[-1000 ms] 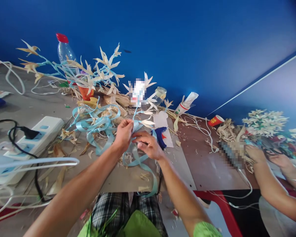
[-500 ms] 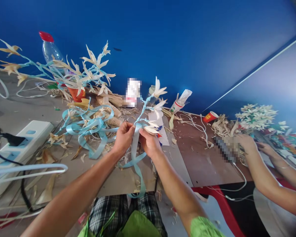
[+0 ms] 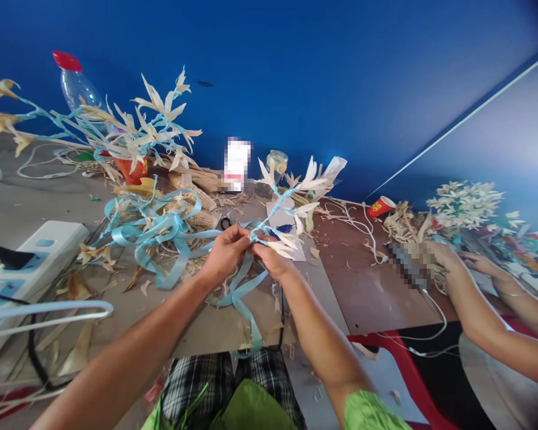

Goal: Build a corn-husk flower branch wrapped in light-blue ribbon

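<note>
My left hand (image 3: 226, 254) and right hand (image 3: 271, 259) pinch the blue-wrapped stem (image 3: 275, 209) near its base; axis leans away, rightward, lowest petals (image 3: 282, 245) nearer my right; fingertip contact partly hidden.

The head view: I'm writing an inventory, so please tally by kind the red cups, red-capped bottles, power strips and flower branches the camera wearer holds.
Red cups: 2, the left cup and the right cup
Red-capped bottle: 1
Power strip: 1
Held flower branch: 1
Total: 5

Pale flowers (image 3: 285, 245), ribbon (image 3: 174, 223) and scattered husk scraps (image 3: 78, 288) suggest a craft workshop.
</note>
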A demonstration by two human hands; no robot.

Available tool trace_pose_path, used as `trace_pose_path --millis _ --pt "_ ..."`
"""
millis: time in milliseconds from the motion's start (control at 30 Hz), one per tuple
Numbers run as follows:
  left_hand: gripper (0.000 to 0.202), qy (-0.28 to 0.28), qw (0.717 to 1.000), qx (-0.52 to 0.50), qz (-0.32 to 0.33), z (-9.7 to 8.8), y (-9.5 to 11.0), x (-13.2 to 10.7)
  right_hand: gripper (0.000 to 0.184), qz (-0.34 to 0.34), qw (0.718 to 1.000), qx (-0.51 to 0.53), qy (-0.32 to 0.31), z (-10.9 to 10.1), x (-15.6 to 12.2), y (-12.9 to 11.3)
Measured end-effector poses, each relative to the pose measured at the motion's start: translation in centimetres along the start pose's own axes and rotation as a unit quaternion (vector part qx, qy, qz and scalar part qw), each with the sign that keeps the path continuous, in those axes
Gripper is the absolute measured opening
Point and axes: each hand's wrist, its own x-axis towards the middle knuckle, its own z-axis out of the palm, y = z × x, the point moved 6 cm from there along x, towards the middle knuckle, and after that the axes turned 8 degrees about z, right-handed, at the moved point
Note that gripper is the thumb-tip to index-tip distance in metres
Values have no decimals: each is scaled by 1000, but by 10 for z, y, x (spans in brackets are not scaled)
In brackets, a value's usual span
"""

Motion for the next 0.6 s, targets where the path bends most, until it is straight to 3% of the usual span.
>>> trace_pose_path --millis 100,233,367,600 --pt "16 6 1000 -9 5 -1 4 1 4 -31 999 -5 14 0 -5 -9" --pt "16 29 999 -24 17 -3 3 2 21 -68 989 134 8 4 -8 -14" --pt "19 35 999 -25 7 -3 -1 1 26 -70 973 213 53 3 -7 -15" --pt "25 -67 997 -40 -20 9 -9 -1 33 -44 980 190 36 -1 -8 -18"
